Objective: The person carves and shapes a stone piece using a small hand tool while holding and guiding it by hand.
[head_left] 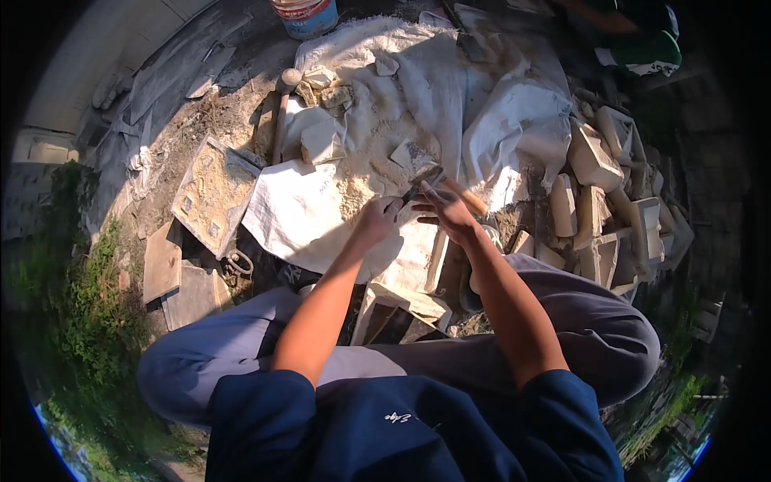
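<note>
My left hand [381, 218] is closed around the end of a dark, narrow hand tool [423, 183], whose exact kind I cannot make out. The tool slants up and to the right over the white sack. Close against it is my right hand [446, 210], fingers stretched and a little apart; whether they touch the tool is unclear. Just behind the right hand lies a blurred brown piece [467, 196] that looks like wood. A pale stone chunk [414, 157] sits beyond the tool, on the powder-strewn white sack [293, 210].
A mallet [284, 112] with a rounded head lies behind to the left, near a rubble-filled tray [215, 195]. Cut pale blocks [594, 157] are heaped at right. A paint bucket [307, 18] stands at the back. Another person's leg [642, 55] shows top right.
</note>
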{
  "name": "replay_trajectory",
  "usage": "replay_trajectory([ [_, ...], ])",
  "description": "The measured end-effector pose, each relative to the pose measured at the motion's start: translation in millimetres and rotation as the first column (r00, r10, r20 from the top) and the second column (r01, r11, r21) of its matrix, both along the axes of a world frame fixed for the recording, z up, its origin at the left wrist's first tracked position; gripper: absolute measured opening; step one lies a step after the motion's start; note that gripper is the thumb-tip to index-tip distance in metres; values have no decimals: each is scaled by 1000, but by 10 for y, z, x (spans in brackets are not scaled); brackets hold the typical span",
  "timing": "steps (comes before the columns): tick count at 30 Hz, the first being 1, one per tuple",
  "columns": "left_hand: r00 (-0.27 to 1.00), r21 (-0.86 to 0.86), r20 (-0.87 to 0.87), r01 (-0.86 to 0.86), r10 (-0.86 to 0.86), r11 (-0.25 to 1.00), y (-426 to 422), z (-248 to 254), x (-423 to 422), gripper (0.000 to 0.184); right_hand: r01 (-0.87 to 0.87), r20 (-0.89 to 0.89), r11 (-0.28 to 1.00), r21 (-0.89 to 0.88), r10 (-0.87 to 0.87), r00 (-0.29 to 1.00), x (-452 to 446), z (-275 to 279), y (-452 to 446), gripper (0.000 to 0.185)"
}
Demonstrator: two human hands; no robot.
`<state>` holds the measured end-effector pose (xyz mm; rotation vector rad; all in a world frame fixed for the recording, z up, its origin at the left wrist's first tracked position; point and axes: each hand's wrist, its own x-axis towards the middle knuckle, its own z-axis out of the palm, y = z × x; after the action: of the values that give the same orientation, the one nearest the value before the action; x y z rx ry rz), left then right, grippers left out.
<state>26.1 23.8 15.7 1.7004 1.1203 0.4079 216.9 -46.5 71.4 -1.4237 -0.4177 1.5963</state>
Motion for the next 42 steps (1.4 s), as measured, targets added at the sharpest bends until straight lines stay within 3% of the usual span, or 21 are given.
replay_trajectory([
  [1,1000,-44,-13,-1,1,999,-40,-100,65,32,0,-83,1000,4,0,997,53,-34,-16,53],
  [2,994,-116,60,98,-92,988,-59,364,144,33,18,-90,1000,-13,-19,996,104,-24,-42,45],
  [3,993,-115,65,109,-102,987,-79,413,209,33,28,-86,1000,-12,-29,996,129,-23,-69,45],
  [5,983,-129,83,172,-163,977,-85,391,302,30,278,-202,958,-76,-288,936,155,-102,-110,40],
  [9,961,-154,273,94,-49,984,-75,247,536,31,485,-157,874,-36,-484,861,361,-215,-144,35],
  [11,992,-444,18,-105,126,890,-121,219,689,36,598,-136,797,-85,-604,785,512,-132,-161,31],
  [13,990,-497,-15,-128,139,859,-226,80,928,43,630,-145,776,22,-621,770,734,-249,-196,33],
  [15,975,-697,-170,-220,142,682,-302,87,1238,53,647,-156,760,-53,-646,747,919,-223,-204,33],
  [16,973,-698,-169,-231,157,678,-291,45,1401,53,692,-113,720,-55,-693,712,954,-174,-207,36],
  [18,903,-568,-358,-411,236,712,-246,-159,1664,57,725,-148,682,-92,-730,668,1059,-200,-213,37],
  [22,909,-431,-193,-417,369,800,-255,6,1879,41,775,-286,622,-115,-768,573,1143,-225,-190,35],
  [24,864,-447,-302,-502,404,740,-214,-22,1921,31,771,-284,623,-129,-768,573,1128,-178,-129,35],
  [26,817,-419,-247,-575,521,703,-263,-213,1888,29,755,-245,642,-135,-760,602,1056,-77,-30,33],
  [27,761,-401,-179,-635,623,660,-254,53,1806,31,749,-255,647,-139,-755,605,1029,-102,6,33],
  [29,778,-492,-173,-600,604,631,-336,346,1542,33,672,-348,737,-70,-649,676,982,-121,64,32],
  [31,880,-161,-192,-465,434,871,-345,351,1273,38,649,-362,753,-106,-637,680,851,86,166,27],
  [33,864,-139,-243,-482,442,865,-361,538,914,44,467,-433,881,-80,-453,779,725,185,207,22],
  [35,851,-1,-310,-447,425,895,-388,719,459,47,418,-393,901,-111,-427,815,503,169,302,21],
  [37,766,-49,-507,-484,396,874,-420,1129,40,44,245,-152,959,-144,-266,952,314,44,343,24],
  [38,734,-41,-562,-486,382,873,-449,1249,-144,43,189,-139,970,-151,-210,968,146,32,332,27],
  [42,652,65,-632,-495,420,866,-678,706,-782,41,-49,20,990,-133,52,998,-610,54,141,34],
])
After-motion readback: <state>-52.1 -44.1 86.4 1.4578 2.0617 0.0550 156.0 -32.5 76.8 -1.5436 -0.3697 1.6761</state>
